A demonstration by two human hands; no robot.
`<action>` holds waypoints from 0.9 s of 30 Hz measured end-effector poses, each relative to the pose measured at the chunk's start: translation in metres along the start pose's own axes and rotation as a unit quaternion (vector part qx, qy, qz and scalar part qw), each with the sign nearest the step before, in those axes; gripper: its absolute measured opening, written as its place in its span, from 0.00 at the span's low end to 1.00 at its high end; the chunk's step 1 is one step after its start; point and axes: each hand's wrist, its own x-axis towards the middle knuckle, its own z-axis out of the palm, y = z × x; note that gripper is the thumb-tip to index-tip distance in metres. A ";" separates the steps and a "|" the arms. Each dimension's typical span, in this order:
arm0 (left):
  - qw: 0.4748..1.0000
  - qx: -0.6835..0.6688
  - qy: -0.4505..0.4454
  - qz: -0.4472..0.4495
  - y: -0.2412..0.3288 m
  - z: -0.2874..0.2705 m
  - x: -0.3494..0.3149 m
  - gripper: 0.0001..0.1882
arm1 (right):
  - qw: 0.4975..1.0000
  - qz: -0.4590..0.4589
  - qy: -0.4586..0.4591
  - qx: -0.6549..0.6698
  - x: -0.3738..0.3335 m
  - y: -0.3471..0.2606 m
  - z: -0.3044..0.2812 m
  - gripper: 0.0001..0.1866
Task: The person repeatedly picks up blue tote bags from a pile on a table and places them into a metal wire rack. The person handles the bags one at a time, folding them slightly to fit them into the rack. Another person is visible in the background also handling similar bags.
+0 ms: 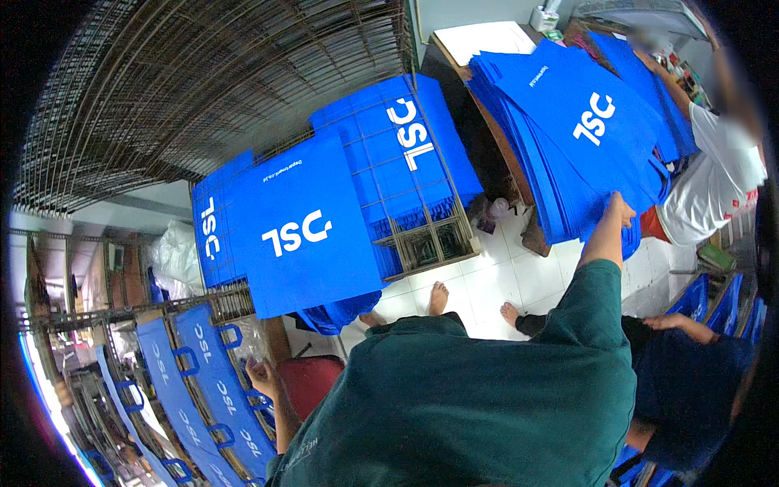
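On the table at the right lies a fanned stack of flat blue fabric bags [560,150] with white print. My right hand [621,213] is at the stack's near edge, its fingers closed on the edge of a blue bag. At the lower left, my left hand [261,378] hangs low beside the printed blue panels with handles [223,381]. Its fingers are loosely apart and nothing shows in them. Ahead, another printed blue bag [304,215] lies flat on top of a pile.
Wire racks [243,81] fill the upper left; one metal frame [430,243] overlaps more blue bags. A person in white [710,178] works beyond the right table. Another in dark clothes [682,381] sits at lower right. A red seat [308,381] stands near my left arm.
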 end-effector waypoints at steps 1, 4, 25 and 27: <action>1.000 -0.004 -0.007 -0.016 0.000 0.000 0.000 0.19 | 0.990 -0.037 0.112 -0.082 -0.017 -0.006 -0.007 0.44; 0.998 -0.017 -0.028 -0.061 -0.005 -0.004 -0.006 0.20 | 0.993 -0.002 0.069 -0.095 0.034 0.008 0.009 0.43; 0.914 -0.373 -0.060 0.148 0.320 0.118 0.130 0.15 | 0.613 -0.629 -0.472 0.080 -0.265 -0.251 -0.223 0.32; 0.867 -0.443 -0.101 0.204 0.349 0.130 0.137 0.15 | 0.563 -0.662 -0.496 -0.005 -0.299 -0.249 -0.254 0.32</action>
